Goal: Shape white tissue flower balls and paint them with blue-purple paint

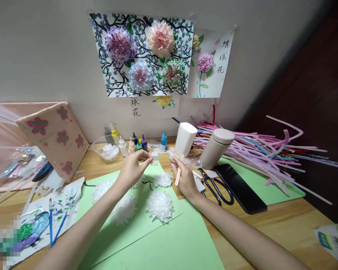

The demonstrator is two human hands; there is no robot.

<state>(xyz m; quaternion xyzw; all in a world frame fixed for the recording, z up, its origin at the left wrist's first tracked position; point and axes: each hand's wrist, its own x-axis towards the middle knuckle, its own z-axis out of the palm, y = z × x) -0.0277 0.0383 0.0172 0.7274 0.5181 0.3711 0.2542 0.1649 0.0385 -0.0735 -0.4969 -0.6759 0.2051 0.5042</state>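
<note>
My left hand (pixel 135 165) pinches a small white paper square (pixel 154 159) between thumb and fingertips, above the top edge of the green sheet (pixel 157 247). To its right, my right hand (pixel 183 174) is closed around a flat wooden stick (pixel 179 170), held upright; a small whitish bit shows at its fingertips, too small to make out. Below the hands, fluffy white paper flowers (pixel 159 206) lie on the green sheet, partly hidden by my left forearm. A dark curved line (pixel 148 183) shows between them.
Paint bottles (pixel 163 141) and a clear bowl of white scraps (pixel 109 150) stand at the back. Scissors (pixel 218 187), a phone (pixel 240 187), a beige cup (pixel 216 149) and pipe cleaners (pixel 259 150) are at right. Brushes (pixel 59 225) lie left. Flower pictures (pixel 142 56) hang above.
</note>
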